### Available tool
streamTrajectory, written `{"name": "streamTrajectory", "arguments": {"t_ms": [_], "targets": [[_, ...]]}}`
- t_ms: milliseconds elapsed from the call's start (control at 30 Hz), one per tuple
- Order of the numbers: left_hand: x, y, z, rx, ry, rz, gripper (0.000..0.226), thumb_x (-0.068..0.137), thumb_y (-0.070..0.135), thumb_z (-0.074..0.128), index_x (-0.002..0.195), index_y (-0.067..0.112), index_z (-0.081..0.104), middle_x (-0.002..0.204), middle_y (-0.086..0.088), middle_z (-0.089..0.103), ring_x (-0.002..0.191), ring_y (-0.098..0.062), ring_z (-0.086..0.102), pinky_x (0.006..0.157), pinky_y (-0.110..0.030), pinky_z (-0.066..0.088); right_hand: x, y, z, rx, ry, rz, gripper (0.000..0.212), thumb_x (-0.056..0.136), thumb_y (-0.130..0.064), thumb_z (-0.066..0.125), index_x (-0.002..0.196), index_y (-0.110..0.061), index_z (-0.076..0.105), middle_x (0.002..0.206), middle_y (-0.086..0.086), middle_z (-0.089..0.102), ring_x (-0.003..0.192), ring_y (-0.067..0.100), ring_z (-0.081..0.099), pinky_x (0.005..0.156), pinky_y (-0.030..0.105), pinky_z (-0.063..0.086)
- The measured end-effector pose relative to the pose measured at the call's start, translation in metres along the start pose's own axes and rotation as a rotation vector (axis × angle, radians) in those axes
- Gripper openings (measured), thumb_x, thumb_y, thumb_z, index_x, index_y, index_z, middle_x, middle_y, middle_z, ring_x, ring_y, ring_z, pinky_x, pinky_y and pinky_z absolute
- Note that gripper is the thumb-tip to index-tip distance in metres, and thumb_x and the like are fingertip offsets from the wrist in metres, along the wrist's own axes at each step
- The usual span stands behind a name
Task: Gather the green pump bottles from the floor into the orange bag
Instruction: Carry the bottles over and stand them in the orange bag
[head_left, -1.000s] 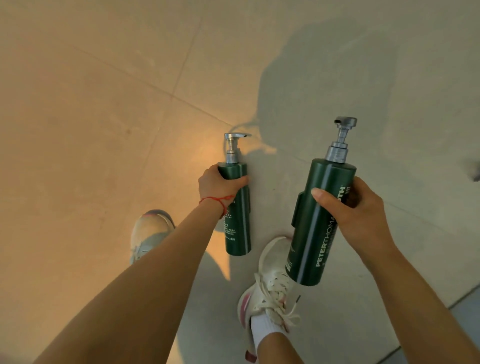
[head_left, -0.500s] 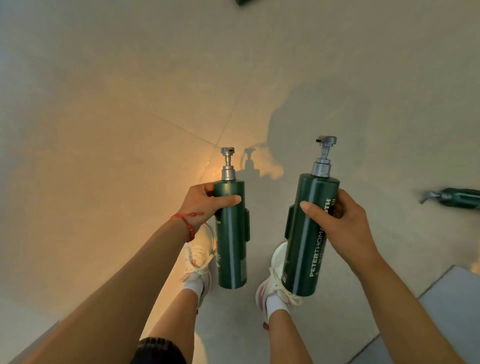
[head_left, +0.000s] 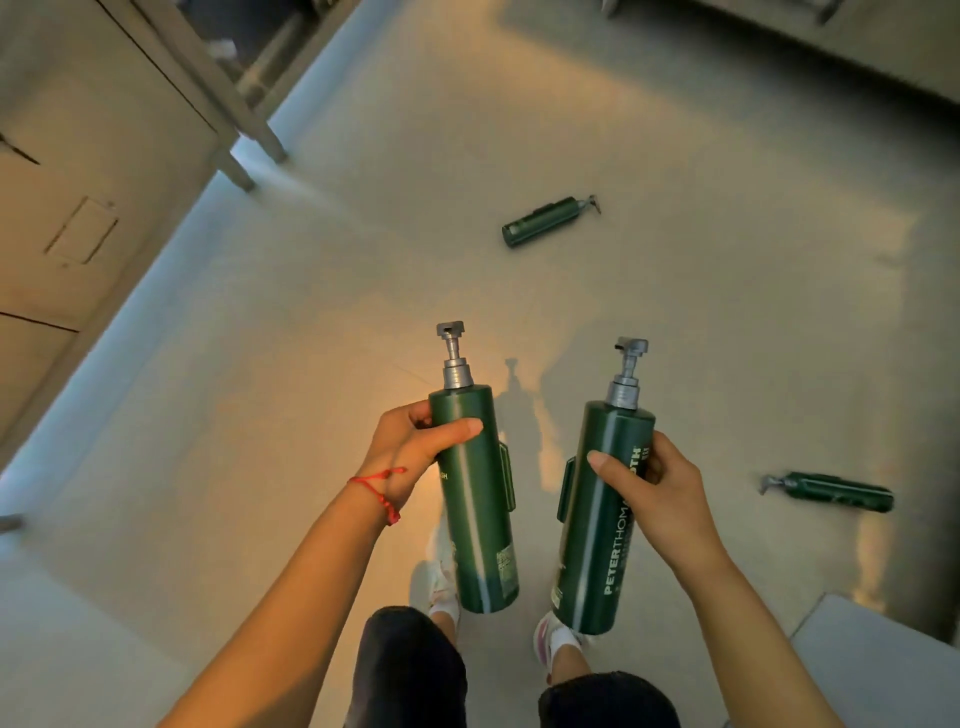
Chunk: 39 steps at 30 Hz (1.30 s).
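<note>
I hold two dark green pump bottles upright in front of me. My left hand (head_left: 410, 447) grips the left bottle (head_left: 480, 519) near its top. My right hand (head_left: 657, 491) wraps the middle of the right bottle (head_left: 597, 525), which bears white lettering. Both have grey pump heads. A third green bottle (head_left: 545, 221) lies on its side on the floor ahead. A fourth bottle (head_left: 836, 491) lies on the floor to my right. The orange bag is not in view.
Pale tiled floor (head_left: 260, 415) all around. A cabinet or wall panel (head_left: 67, 182) runs along the left, with furniture legs (head_left: 244, 135) at the upper left. A grey mat edge (head_left: 883, 660) shows at the lower right. My feet in white shoes are below the bottles.
I have straightened up and the view has risen and tilted forward. The left bottle came off the floor in my left hand. Two more bottles and the furniture have come into sight.
</note>
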<state>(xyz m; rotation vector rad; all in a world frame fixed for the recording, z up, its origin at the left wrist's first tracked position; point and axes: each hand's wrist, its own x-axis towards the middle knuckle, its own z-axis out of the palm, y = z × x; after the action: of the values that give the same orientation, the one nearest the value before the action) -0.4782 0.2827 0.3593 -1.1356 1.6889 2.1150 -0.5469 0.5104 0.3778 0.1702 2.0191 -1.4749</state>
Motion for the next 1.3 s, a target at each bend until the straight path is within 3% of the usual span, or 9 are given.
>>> {"name": "streamTrajectory", "arguments": {"t_ms": [267,600,867,1067,1300], "targets": [[-0.070,0.103,-0.035,-0.085,0.047,0.172,0.015,0.071,0.010,0.071,0.084,0.015,0.066,0.069,0.006,0.072,0.068,-0.010,0.068,0.059,-0.021,0.055,-0.052,-0.113,0.014,0.028,0.006,-0.134,0.022,0.074,-0.021,0.072,0.092,-0.029,0.060,0.088,-0.004,0.067,0.073,-0.002,0.065,0.055,0.009,0.048],[-0.115,0.196,-0.077,-0.034,0.068,0.278,0.015,0.072,0.011,0.072,0.083,0.016,0.066,0.068,0.007,0.072,0.065,-0.005,0.068,0.055,-0.017,0.053,-0.076,-0.222,0.053,0.044,-0.014,-0.274,0.021,0.075,-0.022,0.072,0.091,-0.029,0.060,0.089,-0.004,0.067,0.074,-0.001,0.065,0.056,0.011,0.049],[-0.095,0.271,-0.082,-0.026,0.144,0.352,0.018,0.070,0.007,0.073,0.078,0.021,0.064,0.060,0.012,0.071,0.058,0.000,0.065,0.048,-0.012,0.050,-0.032,-0.298,0.045,0.068,-0.021,-0.362,0.022,0.075,-0.020,0.072,0.091,-0.028,0.060,0.087,-0.004,0.068,0.073,0.002,0.067,0.056,0.013,0.051],[-0.063,0.334,-0.077,-0.056,0.202,0.407,0.021,0.071,0.010,0.073,0.083,0.023,0.063,0.083,0.002,0.068,0.074,-0.010,0.065,0.052,-0.013,0.050,0.024,-0.359,0.034,0.065,-0.063,-0.418,0.022,0.075,-0.018,0.072,0.091,-0.024,0.060,0.088,-0.001,0.068,0.072,0.002,0.067,0.056,0.013,0.050],[-0.028,0.395,-0.090,-0.056,0.261,0.451,0.020,0.069,0.013,0.075,0.080,0.025,0.064,0.078,0.008,0.070,0.066,-0.002,0.067,0.049,-0.010,0.048,0.081,-0.429,0.052,0.024,-0.117,-0.457,0.023,0.076,-0.018,0.072,0.092,-0.026,0.058,0.089,0.000,0.068,0.072,0.001,0.067,0.056,0.013,0.050]]}}
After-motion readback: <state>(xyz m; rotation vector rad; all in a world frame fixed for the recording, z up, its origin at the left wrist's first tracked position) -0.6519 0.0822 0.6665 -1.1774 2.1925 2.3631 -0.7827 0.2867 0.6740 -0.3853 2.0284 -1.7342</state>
